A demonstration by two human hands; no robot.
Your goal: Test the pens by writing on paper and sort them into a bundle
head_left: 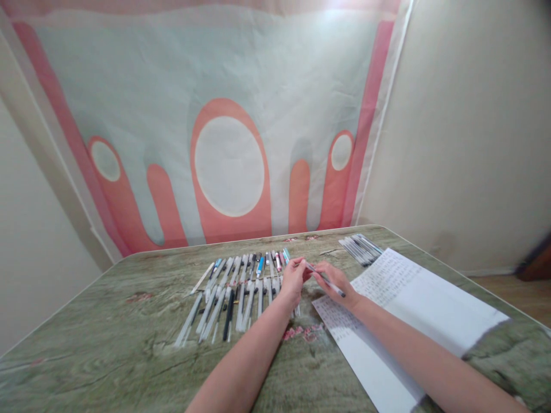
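A slim pen (329, 282) with a dark end is held between my two hands above the table. My left hand (294, 279) pinches its upper left end, and what exactly lies between those fingertips is too small to make out. My right hand (337, 282) is closed around the pen's shaft, with the dark end pointing down to the right. Left of my hands, two rows of clear-barrelled pens (214, 312) lie side by side. Among them are a black pen (228, 314), a blue one (260, 266) and a pink one (278, 262). My left hand hides part of the rows.
A sheet of paper (434, 304) with handwriting lies under my right forearm. Behind it, a bundle of pens (360, 249) rests near the table's far right. The wood-patterned table (129, 344) meets a pink and grey hanging cloth (228, 166) at the back.
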